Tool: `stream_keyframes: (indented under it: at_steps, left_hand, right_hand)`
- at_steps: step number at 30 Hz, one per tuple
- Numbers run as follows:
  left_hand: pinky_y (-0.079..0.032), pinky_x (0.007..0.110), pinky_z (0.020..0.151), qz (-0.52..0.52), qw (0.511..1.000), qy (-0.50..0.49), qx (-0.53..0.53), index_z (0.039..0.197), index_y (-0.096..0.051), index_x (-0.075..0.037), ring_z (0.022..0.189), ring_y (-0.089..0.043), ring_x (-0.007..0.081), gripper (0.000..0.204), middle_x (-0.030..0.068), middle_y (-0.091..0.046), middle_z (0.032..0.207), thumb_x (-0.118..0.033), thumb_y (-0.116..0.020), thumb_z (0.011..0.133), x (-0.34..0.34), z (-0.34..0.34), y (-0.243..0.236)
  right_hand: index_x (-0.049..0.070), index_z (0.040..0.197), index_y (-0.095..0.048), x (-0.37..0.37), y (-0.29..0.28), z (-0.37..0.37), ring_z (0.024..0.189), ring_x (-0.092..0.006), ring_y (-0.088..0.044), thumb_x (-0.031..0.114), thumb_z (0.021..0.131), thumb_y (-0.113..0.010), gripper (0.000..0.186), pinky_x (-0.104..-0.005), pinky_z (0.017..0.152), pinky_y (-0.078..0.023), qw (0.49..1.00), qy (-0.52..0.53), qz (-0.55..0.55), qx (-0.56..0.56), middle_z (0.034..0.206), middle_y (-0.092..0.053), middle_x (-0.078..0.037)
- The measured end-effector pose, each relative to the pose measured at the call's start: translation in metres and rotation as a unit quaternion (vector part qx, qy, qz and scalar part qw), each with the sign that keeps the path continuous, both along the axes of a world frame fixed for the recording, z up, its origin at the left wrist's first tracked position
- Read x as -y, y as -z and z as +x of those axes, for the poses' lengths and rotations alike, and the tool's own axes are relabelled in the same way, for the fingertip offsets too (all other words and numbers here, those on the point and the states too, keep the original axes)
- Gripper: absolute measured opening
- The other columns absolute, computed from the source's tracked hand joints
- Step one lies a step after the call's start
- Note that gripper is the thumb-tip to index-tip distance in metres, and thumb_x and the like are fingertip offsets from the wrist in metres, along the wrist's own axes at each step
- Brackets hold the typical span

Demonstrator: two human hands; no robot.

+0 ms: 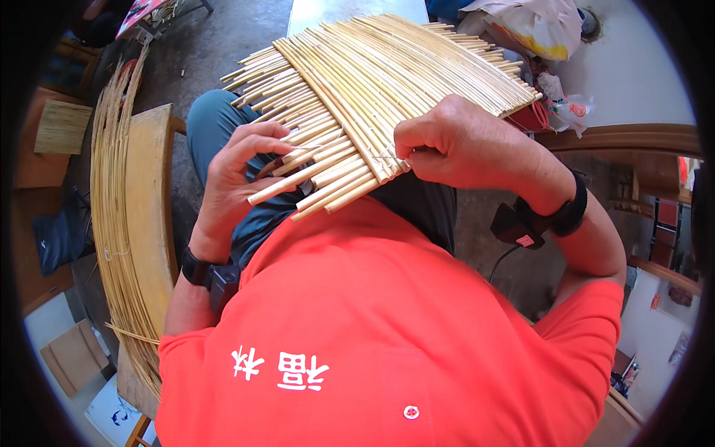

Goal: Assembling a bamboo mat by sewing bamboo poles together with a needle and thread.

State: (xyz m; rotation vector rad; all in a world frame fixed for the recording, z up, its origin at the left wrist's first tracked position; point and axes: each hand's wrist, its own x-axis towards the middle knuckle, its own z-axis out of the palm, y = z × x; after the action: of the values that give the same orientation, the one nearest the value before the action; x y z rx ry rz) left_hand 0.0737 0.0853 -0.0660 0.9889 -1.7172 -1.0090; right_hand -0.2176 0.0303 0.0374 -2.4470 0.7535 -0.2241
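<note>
A mat of pale reed sticks [417, 67], bound in overlapping layers with uneven ends, lies tilted over my lap. My left hand [242, 160] is curled at its left ends, a thin pale strand by the fingertips; what it grips is partly hidden. My right hand [473, 145] is closed in a pinch on a thin cord [383, 156] at the lower edge of the bound band, knuckles up. Beneath the mat are my legs [205, 138] in dark trousers.
A long wooden bench [149, 179] stands at my left with a bundle of long reeds [108, 194] along it. Ahead is a pale board [350, 9]. Plastic bags [536, 30] sit at back right, near a wooden ledge [611, 138]. A small reed mat [63, 127] is at far left.
</note>
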Motion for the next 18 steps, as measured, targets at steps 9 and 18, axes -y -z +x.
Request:
stream_keyframes:
  at_steps: [9,18]
  left_hand:
    - [-0.054,0.034,0.081,0.437,0.803,-0.048,-0.403,0.122,-0.047,0.003,0.095,-0.064,0.0258,0.065,0.0175,-0.06,0.112,-0.054,-0.051,0.091,-0.042,0.003,0.014]
    - [-0.047,0.043,0.097,0.39,0.791,0.036,-0.47,0.133,-0.036,0.003,0.117,-0.053,0.0297,0.052,0.0188,-0.05,0.128,-0.009,-0.058,0.088,0.0,-0.027,0.022]
  right_hand:
    - [0.004,0.07,-0.057,0.0,0.005,-0.004,0.05,-0.0295,-0.053,0.002,0.072,-0.057,0.003,-0.0344,0.048,-0.042,0.999,-0.007,-0.009,0.031,0.054,-0.051,-0.013]
    - [0.003,0.073,-0.058,-0.008,0.026,-0.003,0.048,-0.0252,-0.052,0.002,0.074,-0.058,0.002,-0.0315,0.048,-0.043,0.997,0.016,-0.056,0.052,0.056,-0.053,-0.011]
